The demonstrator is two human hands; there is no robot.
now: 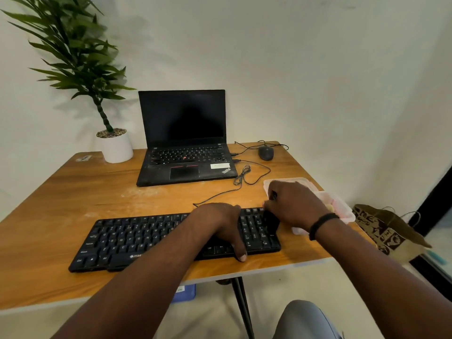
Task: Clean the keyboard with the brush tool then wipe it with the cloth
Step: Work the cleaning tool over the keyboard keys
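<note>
**Keyboard braced, brush at its right end**

Keyboard (137,241): a flat black plastic slab with white-lettered keys, it lies on the grained wooden table (73,192) near the front edge. Your left hand (220,223) rests on its right half, fingers curled over the far rim and the thumb hooked down across the near edge. Your right hand (293,204), a black band at the wrist, hovers over the keyboard's right end with fingers curled round a dark brush tool (271,218); the grip itself is partly hidden, so it only looks like a pinch. Just right of the keyboard, under that hand, sits a pale pink translucent container (342,209). Beyond the keyboard stand an open black laptop (183,143), a rounded black mouse (266,153) and a leafy plant in a smooth white pot (117,148).
</note>
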